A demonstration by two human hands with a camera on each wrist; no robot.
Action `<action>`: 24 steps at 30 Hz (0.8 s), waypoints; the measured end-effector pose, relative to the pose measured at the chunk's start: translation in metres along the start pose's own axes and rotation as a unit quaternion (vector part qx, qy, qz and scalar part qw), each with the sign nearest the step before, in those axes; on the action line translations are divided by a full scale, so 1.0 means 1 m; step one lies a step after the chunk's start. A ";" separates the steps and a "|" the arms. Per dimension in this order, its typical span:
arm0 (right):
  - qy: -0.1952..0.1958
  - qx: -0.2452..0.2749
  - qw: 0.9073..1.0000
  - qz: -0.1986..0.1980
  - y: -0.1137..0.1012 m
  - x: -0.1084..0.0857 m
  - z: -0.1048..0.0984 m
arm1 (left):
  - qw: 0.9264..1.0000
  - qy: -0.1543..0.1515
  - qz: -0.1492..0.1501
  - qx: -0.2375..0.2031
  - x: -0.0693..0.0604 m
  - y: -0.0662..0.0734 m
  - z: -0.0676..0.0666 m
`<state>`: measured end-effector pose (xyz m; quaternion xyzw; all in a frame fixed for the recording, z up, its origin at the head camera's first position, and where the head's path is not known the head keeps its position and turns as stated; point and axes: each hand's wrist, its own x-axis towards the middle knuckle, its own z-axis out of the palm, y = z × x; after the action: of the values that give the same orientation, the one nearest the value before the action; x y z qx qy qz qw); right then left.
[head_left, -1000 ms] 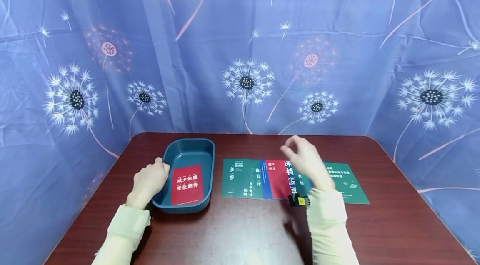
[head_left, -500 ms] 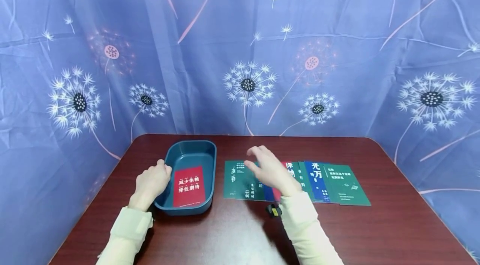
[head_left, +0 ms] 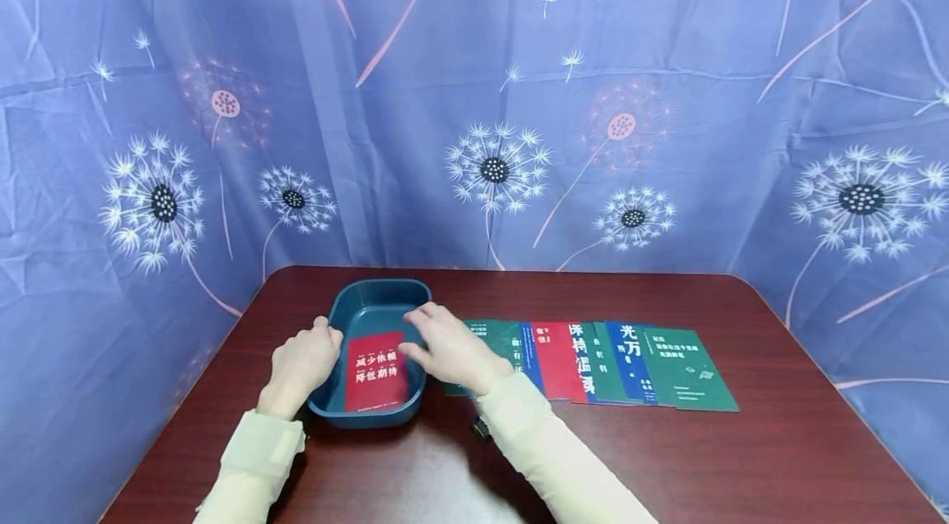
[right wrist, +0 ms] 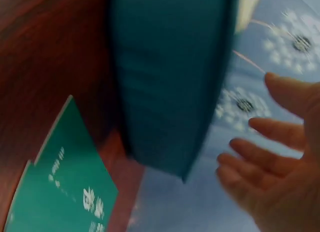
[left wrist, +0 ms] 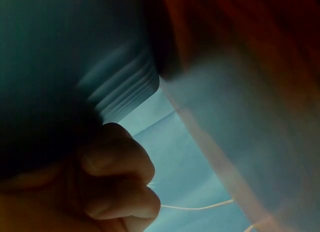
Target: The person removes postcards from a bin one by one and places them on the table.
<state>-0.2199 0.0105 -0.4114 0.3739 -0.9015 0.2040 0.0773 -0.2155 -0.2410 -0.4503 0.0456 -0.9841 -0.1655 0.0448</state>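
A dark teal plastic bin (head_left: 381, 306) stands on the left of the table, with a red card (head_left: 376, 371) bearing white characters lying in it. My left hand (head_left: 304, 363) grips the bin's left rim; in the left wrist view, the curled fingers (left wrist: 120, 167) press against its wall. Over the bin's right rim hovers my right hand (head_left: 455, 349), thumb and fingers spread and holding nothing. The right wrist view shows these loosely bent fingers (right wrist: 265, 157) above the side of the bin (right wrist: 170, 92). Part of the leftmost green card is hidden behind my right hand.
A row of overlapping cards runs rightward from the bin: green cards (head_left: 689, 367), red cards (head_left: 556, 363) and blue cards (head_left: 626, 363). The dark wooden table (head_left: 778, 442) meets a blue dandelion-print curtain (head_left: 415, 203) along its back and sides.
My right hand has swept left from above the cards to the bin's right rim. My left hand keeps its grip on the bin, and the cards lie as before.
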 end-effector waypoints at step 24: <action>-0.194 -0.303 0.918 0.167 -0.048 0.050 0.083 | 1.000 -0.001 0.012 -0.004 -0.002 -0.002 -0.002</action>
<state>-0.2203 -0.0878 -0.4570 0.2089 -0.9668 -0.1454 -0.0247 -0.2129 -0.2438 -0.4491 0.0338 -0.9840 -0.1686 0.0456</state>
